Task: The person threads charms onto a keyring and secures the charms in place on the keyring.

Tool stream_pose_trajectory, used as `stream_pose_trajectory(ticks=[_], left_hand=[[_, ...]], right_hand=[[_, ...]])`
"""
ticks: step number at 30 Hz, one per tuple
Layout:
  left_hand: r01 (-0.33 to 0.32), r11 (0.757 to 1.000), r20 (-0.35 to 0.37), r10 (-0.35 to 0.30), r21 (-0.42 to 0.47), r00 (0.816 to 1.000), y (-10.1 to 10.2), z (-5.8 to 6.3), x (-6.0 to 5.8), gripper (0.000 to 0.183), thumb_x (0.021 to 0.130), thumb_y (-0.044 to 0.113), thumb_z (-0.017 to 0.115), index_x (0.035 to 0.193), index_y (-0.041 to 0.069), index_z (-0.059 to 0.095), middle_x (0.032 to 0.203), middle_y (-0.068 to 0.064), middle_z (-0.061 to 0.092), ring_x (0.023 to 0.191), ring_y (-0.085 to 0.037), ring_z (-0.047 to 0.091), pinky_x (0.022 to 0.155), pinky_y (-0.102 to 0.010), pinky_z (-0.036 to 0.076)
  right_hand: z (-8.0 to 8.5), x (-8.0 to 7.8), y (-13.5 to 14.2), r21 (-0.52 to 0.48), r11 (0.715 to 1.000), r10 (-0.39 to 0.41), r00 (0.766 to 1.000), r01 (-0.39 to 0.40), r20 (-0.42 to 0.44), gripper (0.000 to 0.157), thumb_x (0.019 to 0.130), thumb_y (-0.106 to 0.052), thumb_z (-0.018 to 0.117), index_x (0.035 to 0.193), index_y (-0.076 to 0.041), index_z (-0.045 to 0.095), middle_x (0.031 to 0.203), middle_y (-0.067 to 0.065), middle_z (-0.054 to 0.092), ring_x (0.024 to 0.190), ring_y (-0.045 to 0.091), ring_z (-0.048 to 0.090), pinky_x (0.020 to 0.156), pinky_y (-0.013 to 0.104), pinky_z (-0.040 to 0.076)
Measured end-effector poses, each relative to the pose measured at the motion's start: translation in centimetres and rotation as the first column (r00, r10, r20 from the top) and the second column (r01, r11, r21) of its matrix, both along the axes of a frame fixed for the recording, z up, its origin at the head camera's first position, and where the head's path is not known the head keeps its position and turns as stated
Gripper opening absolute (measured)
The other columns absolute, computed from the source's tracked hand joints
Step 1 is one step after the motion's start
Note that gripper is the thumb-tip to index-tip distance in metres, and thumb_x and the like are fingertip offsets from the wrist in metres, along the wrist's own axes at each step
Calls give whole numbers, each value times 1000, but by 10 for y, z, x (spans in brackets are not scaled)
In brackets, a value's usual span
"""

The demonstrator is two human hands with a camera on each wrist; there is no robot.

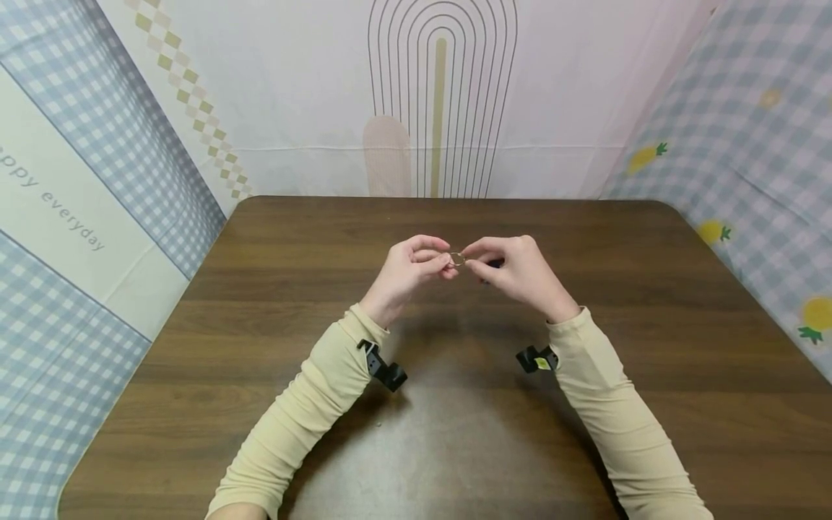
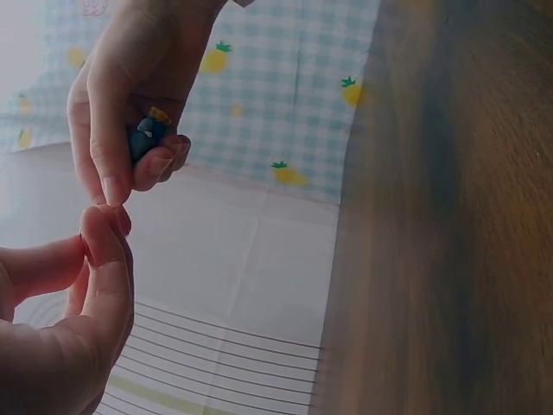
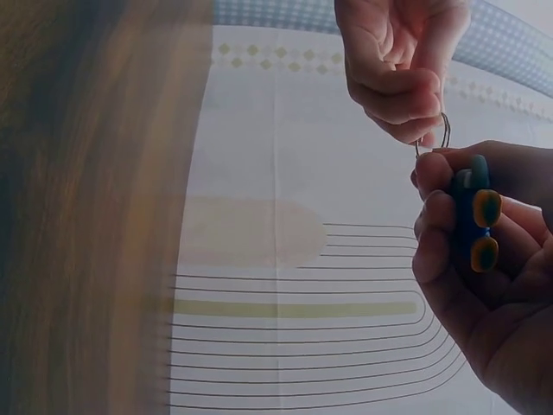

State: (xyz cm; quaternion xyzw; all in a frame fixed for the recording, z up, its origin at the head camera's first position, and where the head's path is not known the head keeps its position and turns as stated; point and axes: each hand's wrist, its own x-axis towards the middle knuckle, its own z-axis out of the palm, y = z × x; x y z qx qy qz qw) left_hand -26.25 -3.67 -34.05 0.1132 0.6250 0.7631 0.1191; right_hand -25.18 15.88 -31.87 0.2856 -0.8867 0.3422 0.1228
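Observation:
Over the far half of the table, my left hand (image 1: 416, 266) and right hand (image 1: 516, 267) meet at a thin metal split ring (image 1: 458, 258). Thumb and fingers of the left pinch one side of it. Opposite them, the right thumb and forefinger pinch the other side. A small blue toy figure (image 3: 471, 216) with orange-yellow parts lies within the right hand, its other fingers bent around it. In the left wrist view the same blue figure (image 2: 147, 138) peeks out below the right palm. Fingertips hide part of the ring (image 3: 446, 130) in the right wrist view.
Beneath both hands is a brown wood-grain table (image 1: 455, 448). A black wrist camera (image 1: 386, 372) sits on the left sleeve, another wrist camera (image 1: 536, 359) on the right. Patterned cloth (image 1: 292, 87) hangs behind the table, and checked cloth (image 1: 767, 144) along the sides.

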Motion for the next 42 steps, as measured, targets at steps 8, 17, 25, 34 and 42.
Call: stream_pose_trajectory(ticks=[8,17,25,34,42], left_hand=[[30,999,34,-31,21,999,0,1,-1,21,94,-4,55,112,-15,57,81,-3,66,71,-10,65,76,-22,56],[-3,1000,9,3,20,1000,2,-2,-1,29,92,-3,60,119,-14,57,84,-2,69,73,-10,69,89,-35,56],[8,1000,17,-8,-27,1000,1,-3,0,29,92,-2,60,119,-12,60,86,-4,71,73,-8,70,94,-38,55],[82,997,33,-82,-11,996,1,-1,-5,31,94,-4,54,123,-16,55,74,4,69,68,-6,67,98,-44,50],[-10,999,-18,9,-44,1000,4,-2,-8,25,93,-3,58,116,-14,58,82,-10,69,66,-9,66,81,-28,57]], right_hand=[[0,-3,0,1,1000,5,998,-6,64,15,88,-7,67,102,-5,72,77,7,74,63,16,66,50,22,43],[-2,-5,-1,26,1000,8,999,-9,49,14,89,-6,65,102,-4,72,73,6,73,61,15,63,50,22,42],[-3,-3,-1,18,1000,2,1000,-2,15,11,89,-5,65,97,-4,72,73,5,72,61,16,61,53,21,43],[-2,-8,3,7,1000,24,996,-25,83,13,89,-7,66,100,-4,73,77,7,74,62,15,63,52,21,43],[1,-13,6,-3,999,46,995,-46,94,13,90,-10,67,101,-8,73,75,3,73,59,10,60,49,21,43]])
